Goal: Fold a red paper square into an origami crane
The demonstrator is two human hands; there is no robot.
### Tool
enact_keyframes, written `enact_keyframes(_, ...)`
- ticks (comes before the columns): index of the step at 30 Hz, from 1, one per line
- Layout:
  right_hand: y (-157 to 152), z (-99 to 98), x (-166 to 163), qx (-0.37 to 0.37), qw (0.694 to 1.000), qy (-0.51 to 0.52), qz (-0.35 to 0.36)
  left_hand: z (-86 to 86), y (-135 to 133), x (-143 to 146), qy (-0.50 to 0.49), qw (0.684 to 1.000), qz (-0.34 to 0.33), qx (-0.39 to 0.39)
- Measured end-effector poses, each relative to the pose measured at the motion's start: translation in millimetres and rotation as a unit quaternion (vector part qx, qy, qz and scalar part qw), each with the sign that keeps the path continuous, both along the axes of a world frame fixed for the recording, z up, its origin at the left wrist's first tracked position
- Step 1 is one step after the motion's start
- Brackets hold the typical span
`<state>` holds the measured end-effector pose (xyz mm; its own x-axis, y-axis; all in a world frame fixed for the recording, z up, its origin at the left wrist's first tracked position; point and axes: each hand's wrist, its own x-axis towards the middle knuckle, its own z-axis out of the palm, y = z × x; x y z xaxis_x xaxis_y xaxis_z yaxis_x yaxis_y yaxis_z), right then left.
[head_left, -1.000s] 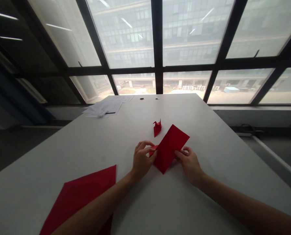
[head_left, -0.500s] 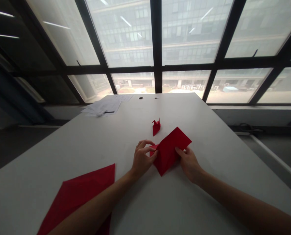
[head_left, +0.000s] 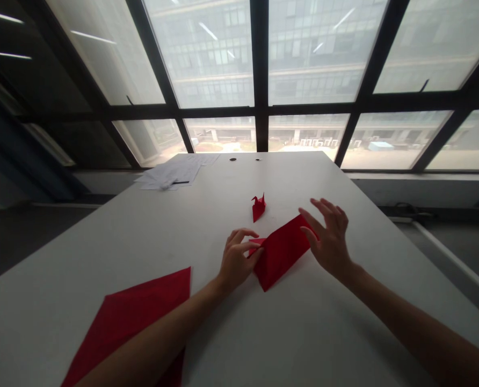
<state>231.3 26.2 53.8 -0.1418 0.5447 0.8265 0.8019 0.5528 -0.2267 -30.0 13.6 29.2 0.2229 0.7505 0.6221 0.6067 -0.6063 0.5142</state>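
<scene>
A folded sheet of red origami paper (head_left: 284,251) is held above the white table, tilted, its lower corner pointing toward me. My left hand (head_left: 239,257) pinches its left side between thumb and fingers. At the paper's upper right edge, my right hand (head_left: 328,236) is raised with fingers spread; its thumb and fingertips are close to the paper, and I cannot tell whether they touch it. Just beyond the paper stands a small red paper crane (head_left: 258,208).
A larger red paper sheet (head_left: 138,312) lies at the front left, partly under my left forearm. White papers (head_left: 171,174) with a dark pen-like stick (head_left: 180,183) lie at the far left of the white table (head_left: 207,215). Windows rise behind the table.
My right hand has let go of the paper's lower right side, moved up and opened near its upper right edge. My left hand keeps its pinch.
</scene>
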Motion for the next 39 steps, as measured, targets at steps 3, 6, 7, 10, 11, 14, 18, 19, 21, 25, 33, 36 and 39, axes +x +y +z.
enact_keyframes(3,0.5,-3.5,-5.2,-0.034,0.999,-0.043,0.002,-0.1,-0.3,0.2,0.000,1.000,-0.007,0.011)
enact_keyframes(6,0.8,-13.7,-8.0,-0.083,0.996,0.001,0.032,0.1,-0.4,0.0,-0.012,1.000,-0.014,0.016)
enact_keyframes(7,1.2,-16.6,-7.8,-0.099,0.994,0.017,0.047,0.1,-0.3,0.0,-0.018,1.000,-0.016,0.016)
enact_keyframes(10,3.6,-20.8,-5.3,-0.126,0.987,0.044,0.087,0.1,0.3,0.3,-0.033,0.999,-0.026,0.012)
enact_keyframes(11,4.7,-20.9,-4.4,-0.129,0.986,0.046,0.093,0.0,0.6,0.3,-0.033,0.999,-0.030,0.009)
enact_keyframes(14,7.5,-20.1,-2.1,-0.132,0.986,0.033,0.094,-0.2,1.2,-0.5,-0.009,0.999,-0.043,0.012)
enact_keyframes(18,7.9,-20.0,-1.0,-0.130,0.985,-0.008,0.110,1.3,0.4,-3.0,0.059,0.997,-0.051,0.026)
enact_keyframes(19,7.7,-20.7,-1.1,-0.133,0.984,-0.016,0.121,1.7,0.1,-3.6,0.073,0.995,-0.055,0.025)
enact_keyframes(21,7.7,-23.4,-1.3,-0.149,0.978,-0.028,0.146,1.9,-0.3,-4.4,0.091,0.994,-0.065,0.017)
enact_keyframes(25,10.6,-32.9,-1.3,-0.220,0.955,-0.023,0.196,0.7,-1.0,-4.1,0.104,0.992,-0.070,-0.021)
enact_keyframes(33,13.1,-37.6,0.6,-0.263,0.931,0.056,0.246,6.7,-5.2,-1.4,0.145,0.981,-0.097,-0.084)
enact_keyframes(36,12.9,-36.2,0.8,-0.270,0.929,0.040,0.250,6.4,-5.1,-2.6,0.177,0.977,-0.089,-0.078)
enact_keyframes(39,12.1,-34.3,0.4,-0.283,0.925,0.006,0.254,3.4,-4.4,-5.7,0.220,0.967,-0.092,-0.087)
